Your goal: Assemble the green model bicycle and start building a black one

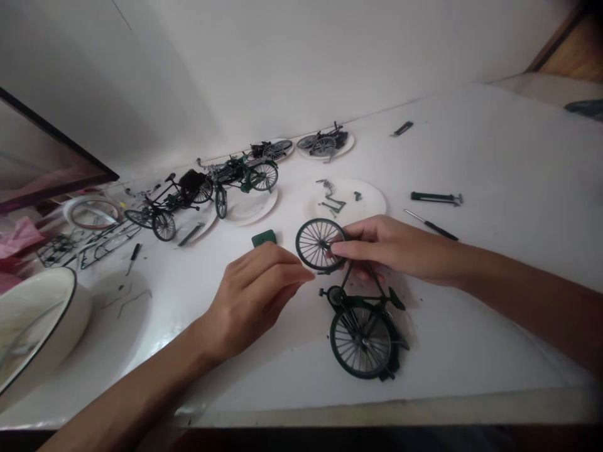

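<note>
A small dark green model bicycle (360, 326) lies on the white table (494, 263) in front of me. My right hand (391, 248) pinches its front wheel (316, 243) near the hub and covers part of the frame. My left hand (257, 295) is closed in a pinch, its fingertips at the lower left rim of that wheel; what they hold, if anything, is too small to see. A small green block (264, 238) lies just behind my left hand.
Behind are a white plate (370, 201) with small green parts, finished model bicycles (245, 176) on plates, and more wheels (325, 144). Two screwdrivers (433, 225) lie right. A white bowl (32, 320), part frames (89, 245) and a tape roll (92, 213) sit left.
</note>
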Action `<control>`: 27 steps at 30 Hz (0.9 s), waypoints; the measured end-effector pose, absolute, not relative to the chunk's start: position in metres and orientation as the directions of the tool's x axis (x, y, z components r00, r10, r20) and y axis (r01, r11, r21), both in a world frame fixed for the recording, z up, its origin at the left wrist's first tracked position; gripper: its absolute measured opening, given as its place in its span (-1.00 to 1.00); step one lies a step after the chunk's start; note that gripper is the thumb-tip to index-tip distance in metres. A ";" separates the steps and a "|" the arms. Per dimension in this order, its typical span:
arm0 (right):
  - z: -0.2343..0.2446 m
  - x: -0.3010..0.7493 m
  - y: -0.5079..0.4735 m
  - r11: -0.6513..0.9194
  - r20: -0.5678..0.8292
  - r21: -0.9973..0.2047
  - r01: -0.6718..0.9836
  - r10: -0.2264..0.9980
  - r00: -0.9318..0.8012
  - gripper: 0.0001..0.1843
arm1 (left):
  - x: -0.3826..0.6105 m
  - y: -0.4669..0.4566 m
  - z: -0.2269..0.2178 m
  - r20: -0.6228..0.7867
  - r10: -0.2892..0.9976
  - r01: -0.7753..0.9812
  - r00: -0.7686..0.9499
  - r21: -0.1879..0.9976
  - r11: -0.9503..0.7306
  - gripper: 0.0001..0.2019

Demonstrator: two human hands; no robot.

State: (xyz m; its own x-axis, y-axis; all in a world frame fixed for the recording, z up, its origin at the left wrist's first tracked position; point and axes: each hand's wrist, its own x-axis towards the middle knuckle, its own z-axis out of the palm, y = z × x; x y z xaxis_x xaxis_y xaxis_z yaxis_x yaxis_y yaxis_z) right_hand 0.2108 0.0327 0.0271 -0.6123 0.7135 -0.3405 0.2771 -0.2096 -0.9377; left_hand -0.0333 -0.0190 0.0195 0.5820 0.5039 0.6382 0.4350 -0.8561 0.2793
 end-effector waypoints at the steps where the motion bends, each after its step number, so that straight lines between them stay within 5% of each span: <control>1: 0.027 0.211 0.032 -0.208 -0.342 -0.937 0.281 0.715 -0.610 -0.71 | -0.033 -0.019 0.019 0.648 0.495 0.436 0.578 0.267 -0.859 -0.76; 27: 0.015 0.214 0.036 -0.151 -0.305 -0.947 0.284 0.704 -0.642 -0.70 | -0.032 -0.018 0.014 0.598 0.262 0.398 0.758 -0.106 -0.911 -0.67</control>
